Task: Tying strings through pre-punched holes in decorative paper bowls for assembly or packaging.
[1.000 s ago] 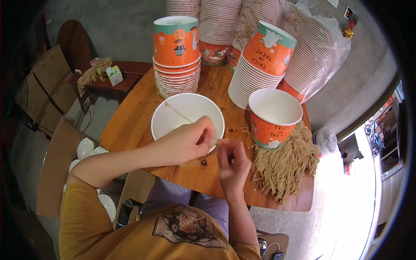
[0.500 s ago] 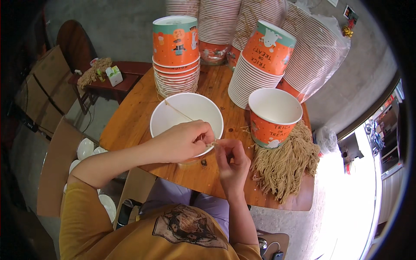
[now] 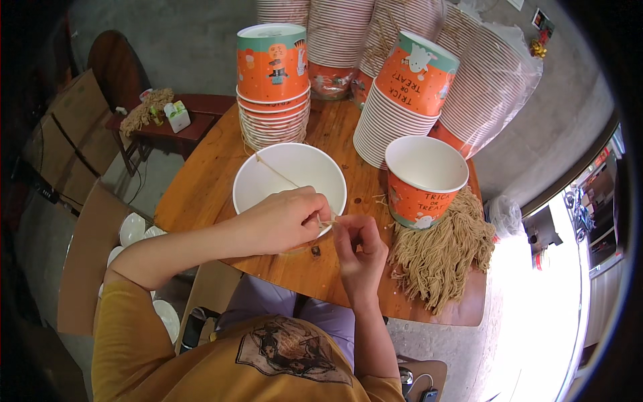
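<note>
A white-lined paper bucket [image 3: 268, 191] stands upright on the wooden table in front of me. From its far rim a tan string [image 3: 276, 170] runs across the opening toward my hands. Over the near right rim, my left hand [image 3: 288, 218] has its fingers closed on the string. My right hand [image 3: 360, 248] pinches the string's end just right of the rim, close to the left fingertips. The exact shape of the string between the fingers is too small to tell. Right of them, an orange printed bucket [image 3: 427, 194] stands beside a bundle of tan strings [image 3: 442, 261].
Upside-down stacked buckets stand at the back left [image 3: 272, 74] and back right [image 3: 402, 107] of the wooden table [image 3: 201, 174]. Taller bucket stacks in clear plastic [image 3: 495, 80] line the wall. A red bench [image 3: 201, 106] holds more string and a small box. White bowl-like items lie at lower left.
My hands stay at the near right rim with the string between them. Only slight finger movement shows.
</note>
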### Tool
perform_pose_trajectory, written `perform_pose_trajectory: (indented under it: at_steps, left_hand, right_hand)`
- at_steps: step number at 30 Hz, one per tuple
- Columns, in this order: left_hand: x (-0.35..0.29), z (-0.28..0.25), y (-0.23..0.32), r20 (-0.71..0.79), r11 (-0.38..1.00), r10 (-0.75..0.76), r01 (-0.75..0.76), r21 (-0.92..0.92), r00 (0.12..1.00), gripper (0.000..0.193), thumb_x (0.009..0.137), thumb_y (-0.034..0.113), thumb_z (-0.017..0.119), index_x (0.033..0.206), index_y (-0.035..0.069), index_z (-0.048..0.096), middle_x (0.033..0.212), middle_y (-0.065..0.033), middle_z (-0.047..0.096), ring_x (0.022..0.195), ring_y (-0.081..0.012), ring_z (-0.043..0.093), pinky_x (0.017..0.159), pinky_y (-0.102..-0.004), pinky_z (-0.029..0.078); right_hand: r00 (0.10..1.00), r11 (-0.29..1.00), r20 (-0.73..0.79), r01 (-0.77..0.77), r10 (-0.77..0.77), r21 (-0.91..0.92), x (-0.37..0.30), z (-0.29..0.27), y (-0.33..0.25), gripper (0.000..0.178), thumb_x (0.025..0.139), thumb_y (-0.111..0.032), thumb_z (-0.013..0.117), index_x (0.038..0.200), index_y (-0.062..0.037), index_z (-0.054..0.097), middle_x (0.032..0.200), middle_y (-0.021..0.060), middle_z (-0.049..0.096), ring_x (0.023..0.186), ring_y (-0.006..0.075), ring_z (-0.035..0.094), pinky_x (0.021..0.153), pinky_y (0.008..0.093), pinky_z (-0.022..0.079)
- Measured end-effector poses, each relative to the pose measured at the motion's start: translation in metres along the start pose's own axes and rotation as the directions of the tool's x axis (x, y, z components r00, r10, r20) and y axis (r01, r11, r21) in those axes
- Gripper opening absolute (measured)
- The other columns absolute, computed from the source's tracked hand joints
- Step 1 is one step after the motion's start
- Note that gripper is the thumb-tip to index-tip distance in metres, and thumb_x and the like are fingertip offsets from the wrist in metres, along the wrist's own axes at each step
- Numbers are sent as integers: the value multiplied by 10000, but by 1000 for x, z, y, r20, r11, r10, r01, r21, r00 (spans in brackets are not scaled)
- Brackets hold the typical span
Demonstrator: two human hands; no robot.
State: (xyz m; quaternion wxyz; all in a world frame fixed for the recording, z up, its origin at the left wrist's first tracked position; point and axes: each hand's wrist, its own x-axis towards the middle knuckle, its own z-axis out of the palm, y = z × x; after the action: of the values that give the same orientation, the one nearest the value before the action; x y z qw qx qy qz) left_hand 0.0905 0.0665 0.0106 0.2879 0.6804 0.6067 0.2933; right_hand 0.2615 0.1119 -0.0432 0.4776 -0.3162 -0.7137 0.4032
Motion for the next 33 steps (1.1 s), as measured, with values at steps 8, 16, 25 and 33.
perform_pose_trajectory:
  at_steps: [8,16,25,33]
  left_hand:
    - [1,-2,3,7,999,23,-23,41,1000,115,857,120,535,907,27,581,923,-125,565,801,-270,592,731,-368,476]
    - [1,-2,5,28,993,46,-43,-109,999,133,878,145,574,890,12,575,919,-109,561,775,-231,572,714,-340,468]
    - [2,1,3,-18,981,76,-78,-180,997,150,872,144,610,882,-5,600,910,-106,569,786,-217,587,703,-327,467]
    - [0,2,7,-57,981,159,-164,-100,986,130,888,119,588,885,-10,607,900,-99,570,771,-219,590,684,-314,468]
  right_hand:
    - [999,1000,9,31,-31,-4,-2,-2,2,126,857,19,642,955,-43,590,699,13,585,616,49,518,560,205,440]
    - [999,998,46,22,-25,61,-3,-2,5,178,845,-18,667,1008,-31,598,730,21,601,626,68,542,578,225,463]
    - [987,982,25,161,-160,-102,-5,-3,2,307,778,-51,751,1054,-36,620,768,59,608,642,129,588,592,265,493]
    - [972,962,-24,230,-235,-147,-4,-5,1,264,782,-27,749,1021,-39,639,801,73,635,638,158,591,588,281,492]
